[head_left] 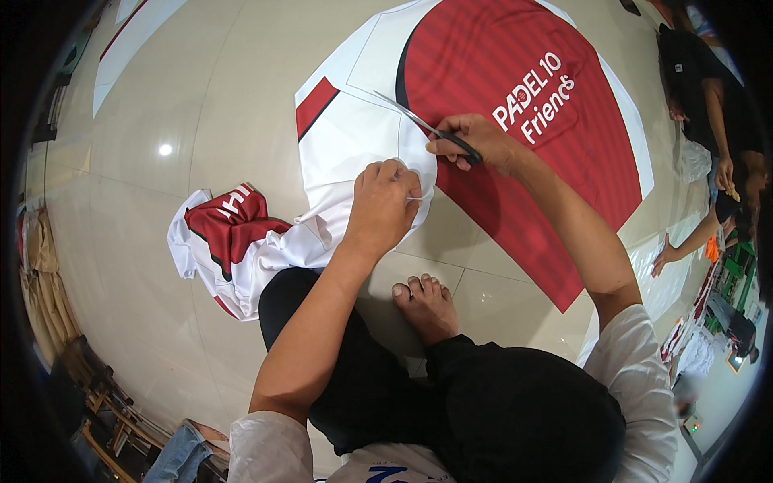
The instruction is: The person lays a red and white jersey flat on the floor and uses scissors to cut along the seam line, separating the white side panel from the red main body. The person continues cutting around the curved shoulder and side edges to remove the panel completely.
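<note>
My right hand (477,143) is wrapped round the black handles of a pair of scissors (407,111). Their long silver blades point up and left over the printed fabric. My left hand (382,201) is closed on the edge of the white fabric (342,145), bunching it up between fingers and thumb, with a thin white strip curling beside the fingertips. That white cloth joins a large red striped panel (515,72) with white lettering, spread on the floor. My right forearm lies across the red panel. Whether the blades are cutting cloth cannot be made out.
A crumpled red and white piece of fabric (233,225) lies to the left on the tiled floor (137,217). My bare foot (427,306) rests between my arms. At the right, other people (700,97) sit near clear plastic (694,161). Clothing hangs at the left edge.
</note>
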The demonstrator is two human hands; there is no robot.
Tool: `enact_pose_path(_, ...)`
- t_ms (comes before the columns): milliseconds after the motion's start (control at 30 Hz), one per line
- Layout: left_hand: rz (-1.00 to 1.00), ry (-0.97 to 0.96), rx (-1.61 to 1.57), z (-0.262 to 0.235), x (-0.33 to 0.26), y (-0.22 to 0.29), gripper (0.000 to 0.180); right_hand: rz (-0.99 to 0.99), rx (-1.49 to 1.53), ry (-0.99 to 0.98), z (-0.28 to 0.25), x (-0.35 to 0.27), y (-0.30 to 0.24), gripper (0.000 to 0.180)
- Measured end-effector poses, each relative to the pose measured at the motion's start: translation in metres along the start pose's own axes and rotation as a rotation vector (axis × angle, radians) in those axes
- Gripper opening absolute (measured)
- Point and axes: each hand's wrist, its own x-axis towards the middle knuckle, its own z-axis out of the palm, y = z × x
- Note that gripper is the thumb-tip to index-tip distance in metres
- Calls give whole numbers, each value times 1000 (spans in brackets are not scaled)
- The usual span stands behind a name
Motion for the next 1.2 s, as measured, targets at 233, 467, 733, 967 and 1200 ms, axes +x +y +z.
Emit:
enact_pose_path(233,0,4,0,0,0,1,21,14,-17,-45,-5,5,-7,33)
enact_pose_path(467,-4,-2,-8,0,-1,-1,22,6,-48,-49,-5,6,-10,32)
enact_pose_path(733,10,17,-19,1,0,-1,21,-21,-62,-65,-7,11,-13,32)
enact_pose_path(967,19,25,-12,1,-1,-1,21,-4,-75,-52,-4,11,-17,31)
enact_pose_path(1200,19,24,-29,2,-1,-2,21,-21,-96,-66,-5,13,-21,33)
